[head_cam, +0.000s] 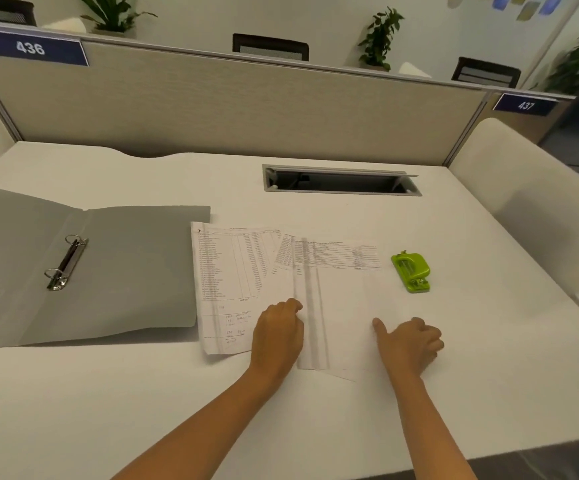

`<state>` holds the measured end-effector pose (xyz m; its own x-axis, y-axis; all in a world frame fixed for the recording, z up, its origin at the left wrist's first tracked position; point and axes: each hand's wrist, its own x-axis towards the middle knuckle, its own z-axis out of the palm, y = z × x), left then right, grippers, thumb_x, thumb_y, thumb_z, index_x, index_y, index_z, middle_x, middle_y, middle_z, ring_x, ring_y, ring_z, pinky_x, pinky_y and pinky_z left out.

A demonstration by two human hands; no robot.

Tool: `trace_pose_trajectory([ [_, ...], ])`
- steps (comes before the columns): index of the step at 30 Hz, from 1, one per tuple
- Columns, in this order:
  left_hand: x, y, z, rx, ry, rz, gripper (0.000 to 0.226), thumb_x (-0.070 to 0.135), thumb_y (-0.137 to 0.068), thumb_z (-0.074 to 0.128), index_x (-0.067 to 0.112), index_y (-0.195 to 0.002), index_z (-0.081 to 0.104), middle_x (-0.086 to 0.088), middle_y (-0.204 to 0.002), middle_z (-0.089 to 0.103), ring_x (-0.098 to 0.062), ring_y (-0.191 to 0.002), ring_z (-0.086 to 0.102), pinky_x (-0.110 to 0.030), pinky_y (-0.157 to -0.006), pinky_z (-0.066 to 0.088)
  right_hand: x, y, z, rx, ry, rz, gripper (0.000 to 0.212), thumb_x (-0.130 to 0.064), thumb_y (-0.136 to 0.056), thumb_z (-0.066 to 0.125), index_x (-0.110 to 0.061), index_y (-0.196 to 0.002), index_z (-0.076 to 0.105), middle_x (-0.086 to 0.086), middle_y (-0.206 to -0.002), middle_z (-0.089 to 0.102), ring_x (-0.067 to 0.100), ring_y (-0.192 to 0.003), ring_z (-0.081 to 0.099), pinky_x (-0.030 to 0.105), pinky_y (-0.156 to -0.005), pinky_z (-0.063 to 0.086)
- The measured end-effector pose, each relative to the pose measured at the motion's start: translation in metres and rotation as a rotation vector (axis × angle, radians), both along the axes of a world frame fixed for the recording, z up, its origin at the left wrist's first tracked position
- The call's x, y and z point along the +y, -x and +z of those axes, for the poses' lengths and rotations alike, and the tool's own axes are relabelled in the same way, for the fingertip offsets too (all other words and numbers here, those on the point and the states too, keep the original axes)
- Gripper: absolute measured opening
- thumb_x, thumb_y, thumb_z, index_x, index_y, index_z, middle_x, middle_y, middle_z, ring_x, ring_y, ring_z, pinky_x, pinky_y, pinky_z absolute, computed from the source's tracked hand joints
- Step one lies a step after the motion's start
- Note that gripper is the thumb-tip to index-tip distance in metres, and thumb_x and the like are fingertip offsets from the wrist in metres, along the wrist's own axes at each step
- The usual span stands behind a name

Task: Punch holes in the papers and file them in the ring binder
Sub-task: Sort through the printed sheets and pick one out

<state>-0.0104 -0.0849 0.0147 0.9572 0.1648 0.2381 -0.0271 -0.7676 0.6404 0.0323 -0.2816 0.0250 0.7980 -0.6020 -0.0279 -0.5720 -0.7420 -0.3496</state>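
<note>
A grey ring binder lies open on the left of the white desk, its two metal rings standing closed near the spine. Several printed papers lie overlapped in the middle of the desk, the top sheet mostly blank. My left hand rests on the papers with its fingers curled at the top sheet's left edge. My right hand lies at that sheet's right edge, thumb stretched out onto the paper. A green hole punch sits to the right of the papers, apart from both hands.
A cable tray opening is set into the white desk behind the papers. A beige partition closes off the back, a low white divider the right side. The desk's front edge runs at the lower right.
</note>
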Motion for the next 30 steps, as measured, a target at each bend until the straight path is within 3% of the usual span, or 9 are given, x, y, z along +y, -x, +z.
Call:
trace_pose_trajectory([
  [4,-0.010,-0.007,0.003,0.084,0.114,0.077,0.027,0.014,-0.092,0.055,0.009,-0.118,0.059,-0.005,-0.114,0.059,-0.018,-0.095,0.060,-0.023,-0.081,0.051,-0.002,0.002,0.005,0.036,0.008,0.000,0.080,-0.049,-0.075,0.074,0.009,-0.120,0.045,0.025,-0.124,0.045,0.038,-0.114,0.043,0.041,-0.092,0.042],
  [7,-0.011,-0.011,0.005,0.159,0.182,0.087,0.033,0.016,-0.091,0.058,0.009,-0.123,0.055,-0.005,-0.120,0.054,-0.015,-0.099,0.055,-0.013,-0.081,0.038,-0.003,0.000,0.012,0.061,0.000,0.007,0.076,-0.045,-0.076,0.075,0.009,-0.120,0.046,0.024,-0.123,0.047,0.036,-0.114,0.046,0.040,-0.092,0.044],
  [12,-0.011,-0.015,0.004,0.218,0.219,0.085,0.046,0.024,-0.083,0.071,0.011,-0.122,0.052,-0.003,-0.120,0.047,-0.008,-0.094,0.040,-0.013,-0.081,0.032,0.001,-0.008,0.022,0.120,-0.098,-0.034,0.073,-0.037,-0.075,0.079,0.007,-0.122,0.046,0.024,-0.126,0.047,0.037,-0.117,0.048,0.041,-0.096,0.043],
  [20,-0.013,-0.017,0.002,0.213,0.217,0.095,0.054,0.033,-0.079,0.075,0.012,-0.123,0.052,-0.002,-0.119,0.047,-0.013,-0.099,0.047,-0.015,-0.080,0.035,0.001,-0.015,0.030,0.183,-0.218,-0.124,0.065,-0.028,-0.074,0.079,0.000,-0.120,0.043,0.020,-0.121,0.057,0.036,-0.121,0.042,0.038,-0.093,0.042],
  [24,-0.014,-0.018,0.003,0.200,0.234,0.124,0.051,0.037,-0.082,0.071,0.013,-0.123,0.053,-0.002,-0.119,0.048,-0.013,-0.098,0.047,-0.016,-0.081,0.036,-0.003,-0.016,0.032,0.214,-0.339,-0.111,0.061,-0.025,-0.072,0.079,-0.003,-0.122,0.052,0.018,-0.124,0.058,0.038,-0.120,0.047,0.041,-0.096,0.043],
  [27,-0.013,-0.020,0.002,0.184,0.266,0.144,0.042,0.036,-0.089,0.063,0.012,-0.122,0.054,-0.004,-0.118,0.051,-0.014,-0.098,0.050,-0.018,-0.081,0.039,-0.005,-0.010,0.031,0.129,-0.391,-0.054,0.057,-0.023,-0.073,0.079,-0.007,-0.124,0.059,0.017,-0.125,0.059,0.036,-0.112,0.055,0.040,-0.091,0.048],
  [30,-0.012,-0.020,0.002,0.174,0.310,0.168,0.032,0.031,-0.094,0.054,0.011,-0.120,0.055,-0.005,-0.116,0.054,-0.015,-0.094,0.054,-0.019,-0.078,0.039,-0.006,-0.001,0.034,-0.092,-0.421,-0.020,0.032,-0.018,-0.082,0.071,-0.005,-0.110,0.066,0.016,-0.113,0.065,0.030,-0.089,0.056,0.035,-0.076,0.048],
])
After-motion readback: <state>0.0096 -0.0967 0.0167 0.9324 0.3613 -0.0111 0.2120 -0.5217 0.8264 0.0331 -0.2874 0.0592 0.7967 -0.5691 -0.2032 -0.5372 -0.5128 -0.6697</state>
